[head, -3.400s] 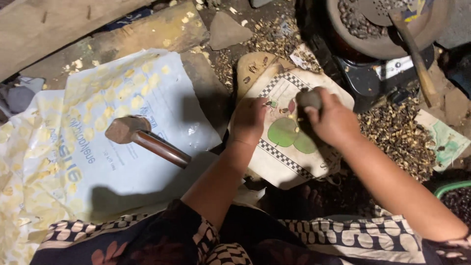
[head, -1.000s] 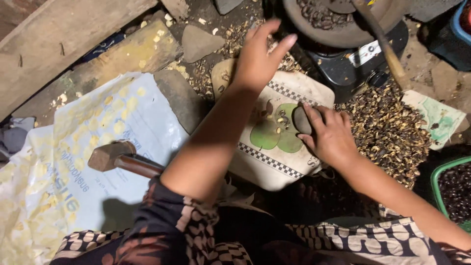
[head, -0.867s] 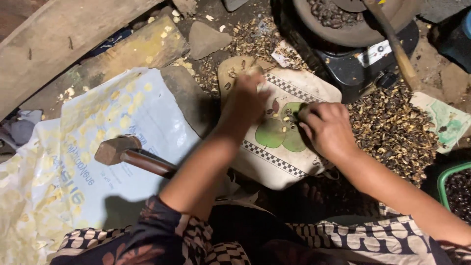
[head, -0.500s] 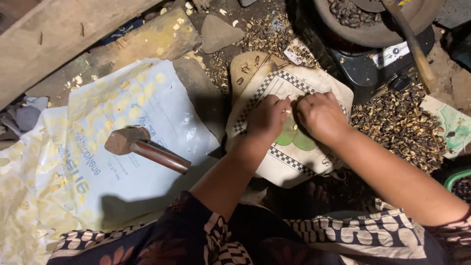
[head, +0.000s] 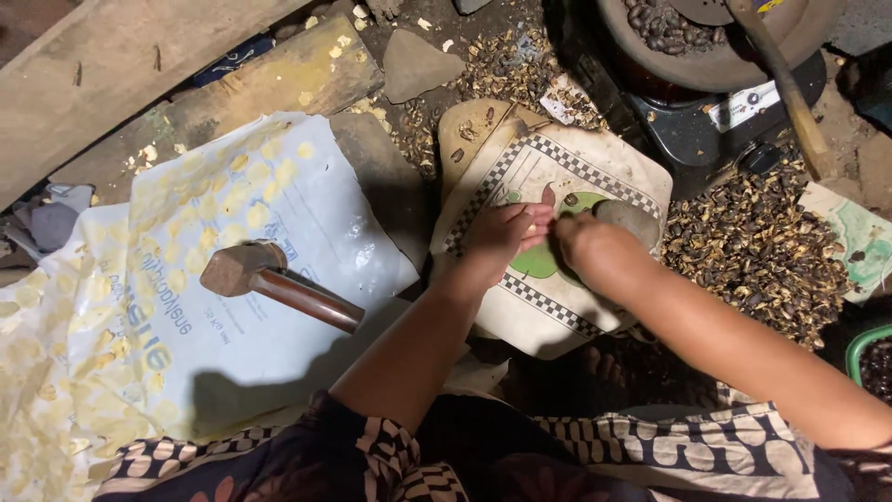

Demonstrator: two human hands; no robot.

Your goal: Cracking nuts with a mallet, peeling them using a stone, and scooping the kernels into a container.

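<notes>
Left hand (head: 497,232) and right hand (head: 585,249), fingers pinched together, meet over the white checker-edged square board (head: 557,307); a grey rounded stone (head: 630,218) lies just beyond, a rusty-headed hammer (head: 279,284) left.

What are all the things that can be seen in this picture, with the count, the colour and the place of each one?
patterned board: one, white with a checked border and green shapes, centre, under both hands
grey stone: one, on the board, beside the right hand
hammer: one, brown head and handle, lying on the sack at left
printed sack: one, white with yellow spots, spread at left
shell pile: many brown pieces, right of the board
round pan: one, dark, top right, holds dark nuts
wooden plank: one, top left
green bowl: one, right edge, partly cut off
left hand: on the board
right hand: on the board, fingers hidden
</notes>
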